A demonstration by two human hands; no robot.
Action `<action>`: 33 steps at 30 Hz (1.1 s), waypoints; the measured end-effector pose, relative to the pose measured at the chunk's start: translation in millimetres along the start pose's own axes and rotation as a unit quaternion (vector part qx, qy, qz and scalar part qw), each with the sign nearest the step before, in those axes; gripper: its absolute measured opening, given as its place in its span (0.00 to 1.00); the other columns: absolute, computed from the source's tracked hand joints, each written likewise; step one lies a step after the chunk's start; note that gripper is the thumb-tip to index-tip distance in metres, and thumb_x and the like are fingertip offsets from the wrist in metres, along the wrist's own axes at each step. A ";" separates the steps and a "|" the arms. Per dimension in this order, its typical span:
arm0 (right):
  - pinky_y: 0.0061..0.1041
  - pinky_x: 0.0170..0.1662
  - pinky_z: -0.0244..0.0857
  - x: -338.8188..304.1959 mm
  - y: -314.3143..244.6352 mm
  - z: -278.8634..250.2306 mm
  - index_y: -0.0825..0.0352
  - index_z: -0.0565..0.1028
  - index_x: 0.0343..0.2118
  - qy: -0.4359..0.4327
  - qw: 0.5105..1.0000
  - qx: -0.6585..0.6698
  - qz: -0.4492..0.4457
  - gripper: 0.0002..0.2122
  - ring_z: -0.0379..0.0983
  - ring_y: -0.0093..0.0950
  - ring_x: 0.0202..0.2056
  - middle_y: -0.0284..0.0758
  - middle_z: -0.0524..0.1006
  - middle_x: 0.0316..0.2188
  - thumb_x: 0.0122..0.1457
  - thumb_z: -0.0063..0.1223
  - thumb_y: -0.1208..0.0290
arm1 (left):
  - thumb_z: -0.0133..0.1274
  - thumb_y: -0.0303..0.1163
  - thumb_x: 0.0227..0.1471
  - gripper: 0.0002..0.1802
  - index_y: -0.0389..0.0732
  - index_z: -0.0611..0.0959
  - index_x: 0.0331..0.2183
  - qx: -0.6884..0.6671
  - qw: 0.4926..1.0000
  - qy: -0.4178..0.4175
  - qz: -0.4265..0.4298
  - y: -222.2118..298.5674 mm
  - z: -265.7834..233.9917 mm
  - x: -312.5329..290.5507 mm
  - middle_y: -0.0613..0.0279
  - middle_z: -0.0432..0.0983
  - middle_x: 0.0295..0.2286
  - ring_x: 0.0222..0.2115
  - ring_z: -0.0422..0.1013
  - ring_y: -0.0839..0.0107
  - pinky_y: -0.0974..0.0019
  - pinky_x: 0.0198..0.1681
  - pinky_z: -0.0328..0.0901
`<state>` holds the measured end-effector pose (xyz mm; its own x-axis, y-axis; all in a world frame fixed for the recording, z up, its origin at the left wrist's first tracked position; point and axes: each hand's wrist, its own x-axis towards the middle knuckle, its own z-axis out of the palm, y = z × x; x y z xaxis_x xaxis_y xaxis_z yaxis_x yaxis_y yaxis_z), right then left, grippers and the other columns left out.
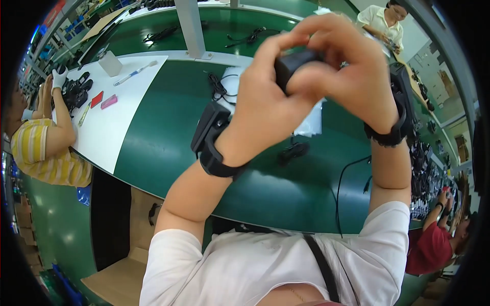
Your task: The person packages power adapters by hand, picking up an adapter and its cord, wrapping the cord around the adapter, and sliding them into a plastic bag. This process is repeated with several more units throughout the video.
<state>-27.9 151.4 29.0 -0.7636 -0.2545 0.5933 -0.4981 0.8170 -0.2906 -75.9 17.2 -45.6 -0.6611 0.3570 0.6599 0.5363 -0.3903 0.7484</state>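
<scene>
I have both hands raised close in front of me, above the green bench [168, 137]. My left hand [268, 97] is curled around a small black block-shaped part [292, 64], thumb and fingers closed on its near side. My right hand [352, 66] wraps over it from the 2 o'clock side, fingers bent across the top — so the part sits pinched between the two hands, only its dark upper face showing. What kind of part it is I cannot tell. Each wrist wears a black strap with a boxy black unit: one on the left wrist [209, 132], one on the right wrist [400, 109].

Below my hands, at 6 o'clock from them, another small black piece [293, 151] lies on the bench, just beside a clear plastic bag [312, 122]. A black cable [339, 188] trails off the bench edge at 5 o'clock. At 9 o'clock a white sheet [109, 117] covers part of the bench, and a person in a yellow striped shirt [43, 153] works there — their hands well apart from mine. At 1 o'clock another person in a pale shirt [380, 20] stands.
</scene>
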 end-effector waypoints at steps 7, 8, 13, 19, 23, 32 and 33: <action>0.25 0.50 0.54 -80.3 50.1 102.4 0.66 0.50 0.57 -0.007 0.864 0.500 0.050 0.40 0.62 0.29 0.47 0.38 0.66 0.46 0.45 0.61 0.61 | 0.58 0.26 0.43 0.22 0.37 0.67 0.41 -0.254 0.949 0.182 0.025 11.4 1.4 16.1 0.61 0.70 0.29 0.27 0.69 0.75 0.72 0.30 0.67; 0.27 0.51 0.54 -92.1 40.1 114.2 0.67 0.51 0.57 -0.036 0.844 0.531 0.061 0.40 0.62 0.29 0.48 0.38 0.67 0.45 0.43 0.63 0.63 | 0.57 0.26 0.44 0.21 0.38 0.67 0.41 -0.269 0.943 0.194 0.029 9.1 2.2 14.8 0.58 0.71 0.31 0.29 0.70 0.72 0.69 0.33 0.68; 0.29 0.45 0.59 -114.8 46.2 111.0 0.70 0.61 0.51 -0.053 0.718 0.653 0.235 0.25 0.66 0.26 0.35 0.35 0.70 0.27 0.49 0.49 0.70 | 0.53 0.27 0.48 0.17 0.34 0.68 0.39 -0.252 0.937 0.238 0.053 -3.1 -26.5 16.7 0.48 0.71 0.33 0.34 0.71 0.61 0.57 0.42 0.68; 0.54 0.53 0.48 -115.2 67.5 95.1 0.65 0.67 0.46 -0.017 0.471 0.864 0.176 0.18 0.66 0.40 0.35 0.37 0.64 0.22 0.53 0.38 0.64 | 0.55 0.27 0.47 0.17 0.33 0.68 0.37 -0.234 0.936 0.253 0.069 -19.2 -26.3 31.4 0.48 0.71 0.33 0.33 0.71 0.61 0.58 0.41 0.68; 0.60 0.53 0.44 -112.2 77.3 88.8 0.64 0.70 0.40 -0.011 0.388 0.915 0.113 0.20 0.64 0.44 0.42 0.41 0.66 0.31 0.56 0.36 0.52 | 0.54 0.24 0.46 0.19 0.37 0.65 0.40 -0.179 0.941 0.265 0.108 -30.1 -22.8 37.0 0.52 0.72 0.31 0.30 0.71 0.65 0.64 0.35 0.69; 0.20 0.35 0.61 -114.2 91.2 62.8 0.72 0.64 0.49 0.122 0.694 0.668 0.239 0.18 0.65 0.23 0.29 0.32 0.71 0.28 0.61 0.39 0.65 | 0.54 0.25 0.46 0.19 0.33 0.68 0.41 -0.148 0.971 0.189 -0.007 -17.5 -18.7 34.2 0.51 0.73 0.30 0.28 0.71 0.67 0.66 0.34 0.69; 0.20 0.35 0.61 -114.7 89.8 59.1 0.72 0.64 0.49 0.124 0.695 0.666 0.239 0.18 0.65 0.23 0.29 0.32 0.71 0.28 0.61 0.39 0.65 | 0.55 0.25 0.46 0.19 0.33 0.69 0.41 -0.156 0.979 0.112 -0.063 -18.1 -12.4 31.5 0.52 0.73 0.30 0.28 0.71 0.68 0.68 0.35 0.68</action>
<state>-9.3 223.4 -109.6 -0.9606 0.1133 0.2539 -0.2770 -0.4693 -0.8385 -112.9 25.0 -39.1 -0.8287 0.2375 0.5068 0.2801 -0.6080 0.7429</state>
